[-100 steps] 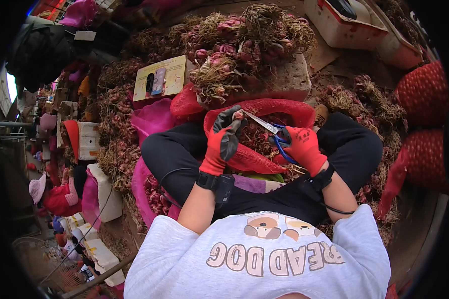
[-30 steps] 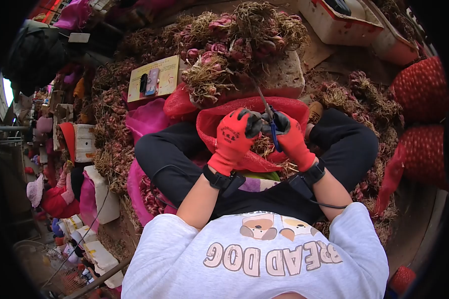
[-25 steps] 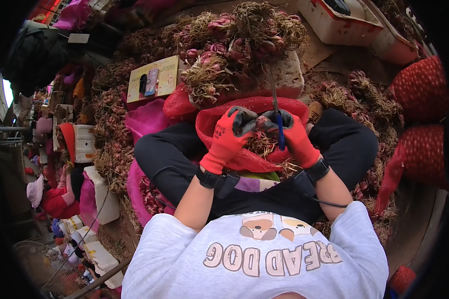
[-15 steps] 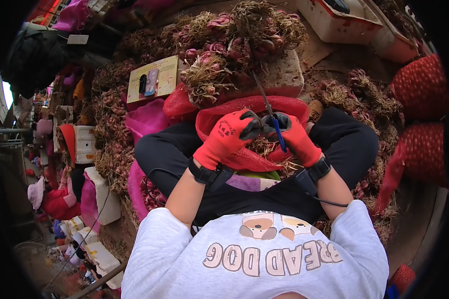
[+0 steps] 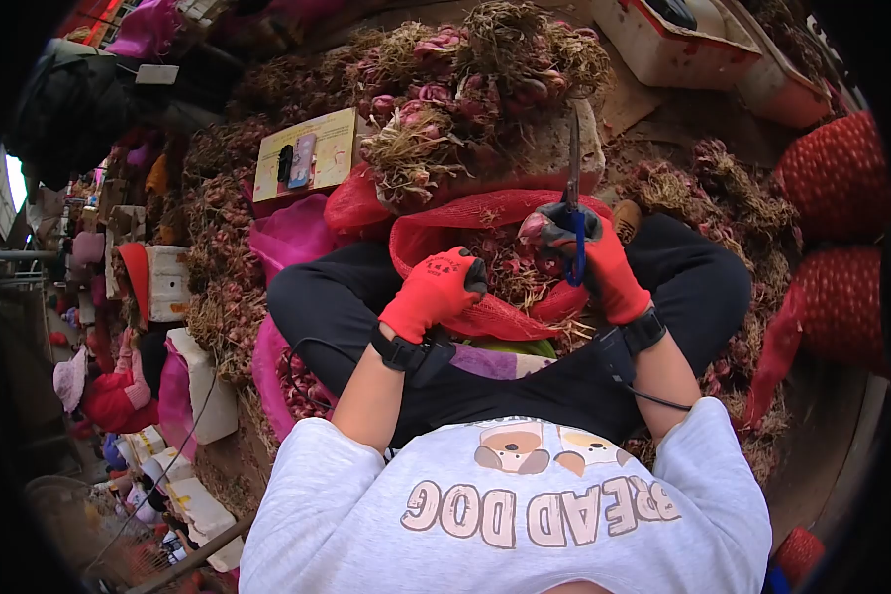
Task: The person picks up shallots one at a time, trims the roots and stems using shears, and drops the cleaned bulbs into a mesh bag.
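My right hand (image 5: 609,267), in a red glove with dark fingers, is closed around blue-handled scissors (image 5: 576,252). Their blades point away from me, up past the edge of a pale block. At the same hand's fingertips is a pink bulb (image 5: 532,230), above the mouth of a red mesh bag (image 5: 421,238). Purple-pink bulbs and dry scraps (image 5: 513,272) lie inside the bag, between my crossed legs. My left hand (image 5: 438,289), gloved alike, is closed at the bag's left side. Its curled fingers hide anything they may hold.
A heap of bulbs with dry stalks (image 5: 465,79) rests on the pale foam block (image 5: 554,153) ahead. Left of it, a box (image 5: 332,139) carries two small devices. Full red mesh sacks (image 5: 841,307) stand right, foam boxes (image 5: 688,49) far right. A person (image 5: 114,391) sits far left.
My hands have moved apart, the left toward me and leftward, the right slightly rightward. The scissors have swung more upright, and the pink bulb now shows at my right fingertips.
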Demonstrator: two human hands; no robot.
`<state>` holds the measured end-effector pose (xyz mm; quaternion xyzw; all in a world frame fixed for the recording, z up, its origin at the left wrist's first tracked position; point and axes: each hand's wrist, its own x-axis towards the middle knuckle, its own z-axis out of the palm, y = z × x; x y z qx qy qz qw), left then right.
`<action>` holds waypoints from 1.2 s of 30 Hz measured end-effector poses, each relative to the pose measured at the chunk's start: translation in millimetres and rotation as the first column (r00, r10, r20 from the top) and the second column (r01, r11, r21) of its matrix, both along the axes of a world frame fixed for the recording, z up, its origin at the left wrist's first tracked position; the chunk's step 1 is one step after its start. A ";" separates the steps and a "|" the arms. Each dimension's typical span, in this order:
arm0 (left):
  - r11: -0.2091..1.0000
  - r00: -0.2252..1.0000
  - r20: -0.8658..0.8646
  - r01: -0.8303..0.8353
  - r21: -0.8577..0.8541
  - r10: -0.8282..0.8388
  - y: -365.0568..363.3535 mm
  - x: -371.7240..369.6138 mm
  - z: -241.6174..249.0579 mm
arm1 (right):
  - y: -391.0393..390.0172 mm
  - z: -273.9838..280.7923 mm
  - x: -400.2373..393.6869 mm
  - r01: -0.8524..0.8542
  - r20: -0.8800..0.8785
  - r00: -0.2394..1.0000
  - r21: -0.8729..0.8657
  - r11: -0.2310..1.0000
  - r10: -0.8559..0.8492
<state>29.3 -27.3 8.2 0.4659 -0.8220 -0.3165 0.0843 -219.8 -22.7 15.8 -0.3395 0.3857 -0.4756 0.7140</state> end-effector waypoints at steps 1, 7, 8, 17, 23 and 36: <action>1.000 1.000 0.024 -0.006 0.019 0.006 3.8 2.2 -5.3 | 1.4 -1.5 1.1 0.023 0.029 0.999 -0.032 0.999 -0.022; 0.640 0.410 -0.595 0.035 0.768 0.692 9.7 -36.4 -7.7 | 8.5 -24.9 22.8 0.101 -0.231 0.958 -0.281 0.954 -0.170; 0.668 0.346 -0.619 -0.031 0.743 0.705 11.9 -47.8 -8.9 | 7.8 -36.8 23.7 0.063 -0.359 0.910 -0.375 0.925 -0.207; 0.766 0.263 -0.724 -0.123 0.631 0.638 10.5 -56.1 -6.0 | 11.8 -20.1 21.7 0.045 -0.124 0.991 -0.050 0.998 -0.051; 0.763 0.280 -0.710 -0.198 0.615 0.646 18.0 -61.1 -12.4 | 8.8 -17.8 19.8 -0.013 -0.433 0.893 -0.301 0.953 -0.125; 0.794 0.443 -0.678 -0.145 0.591 0.586 18.0 -58.8 -3.9 | 11.6 -22.7 11.9 -0.049 -0.312 0.950 -0.183 0.982 -0.010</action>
